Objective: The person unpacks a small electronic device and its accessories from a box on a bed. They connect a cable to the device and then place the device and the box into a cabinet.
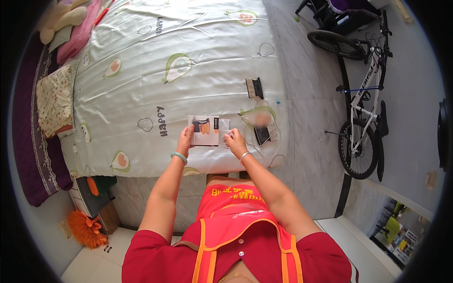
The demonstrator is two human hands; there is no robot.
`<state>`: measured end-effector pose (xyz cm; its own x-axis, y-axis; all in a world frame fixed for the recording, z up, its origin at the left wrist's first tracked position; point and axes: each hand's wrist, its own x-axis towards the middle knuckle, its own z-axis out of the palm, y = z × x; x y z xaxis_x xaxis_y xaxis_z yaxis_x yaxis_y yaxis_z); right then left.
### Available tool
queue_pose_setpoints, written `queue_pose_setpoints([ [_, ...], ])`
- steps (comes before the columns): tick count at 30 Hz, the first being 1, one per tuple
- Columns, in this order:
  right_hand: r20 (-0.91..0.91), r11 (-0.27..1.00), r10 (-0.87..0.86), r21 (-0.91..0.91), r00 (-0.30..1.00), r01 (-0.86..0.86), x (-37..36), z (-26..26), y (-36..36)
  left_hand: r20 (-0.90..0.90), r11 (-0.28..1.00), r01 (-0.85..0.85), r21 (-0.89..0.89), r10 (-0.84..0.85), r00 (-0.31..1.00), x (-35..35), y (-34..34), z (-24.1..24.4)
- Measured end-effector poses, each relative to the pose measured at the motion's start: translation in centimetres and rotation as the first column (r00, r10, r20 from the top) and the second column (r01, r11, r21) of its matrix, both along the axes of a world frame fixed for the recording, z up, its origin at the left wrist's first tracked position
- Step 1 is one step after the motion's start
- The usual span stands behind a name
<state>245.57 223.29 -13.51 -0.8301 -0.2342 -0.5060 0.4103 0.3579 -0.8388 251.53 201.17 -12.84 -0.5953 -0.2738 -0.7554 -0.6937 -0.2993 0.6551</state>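
Observation:
My left hand [184, 140] grips the left edge of a flat printed box [203, 136], its thumb on the front. The box carries pictures and writing, and is held just over the bed. At its right end my right hand [235, 141] pinches a thin translucent piece [224, 128], perhaps a plastic sleeve; how it joins the box is unclear. Right of my right hand lies a black item with a patterned panel [262, 136], with a white cable [279, 143] looped around it. A similar black and patterned item [254, 87] rests farther up the bed.
A pale printed bedsheet [134, 92] covers the bed. A floral pillow [56, 99] and pink bedding [79, 40] lie at the left. Beyond the bed's right edge is a tiled floor [311, 116], with a white bicycle [364, 92] along the wall. Behind at left stands a cabinet [93, 198].

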Motion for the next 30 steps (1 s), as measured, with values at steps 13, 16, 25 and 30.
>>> queue_pose_setpoints([
  [13, -0.154, 0.961, -0.1, 0.243, 0.983, 0.136, 0.3, -5.4, 3.7, 0.181, 0.418, 0.403, -0.815, -0.477, 0.86, -3.2, 6.5, -4.3],
  [16, -0.134, 0.968, -0.112, 0.209, 0.985, 0.138, 1.4, -6.8, 6.2, 0.143, 0.287, 0.375, -0.881, -0.594, 0.791, -3.6, 10.1, -3.3],
  [25, 0.054, 0.956, -0.277, 0.115, 0.959, 0.27, 0.0, -5.5, 12.2, -0.059, 0.426, 0.469, -0.774, -0.786, 0.616, -7.0, 20.5, -4.2],
  [30, 0.052, 0.941, -0.325, 0.123, 0.944, 0.317, -1.0, -5.4, 15.1, -0.098, 0.474, 0.499, -0.726, -0.789, 0.607, -9.2, 23.5, -4.8],
])
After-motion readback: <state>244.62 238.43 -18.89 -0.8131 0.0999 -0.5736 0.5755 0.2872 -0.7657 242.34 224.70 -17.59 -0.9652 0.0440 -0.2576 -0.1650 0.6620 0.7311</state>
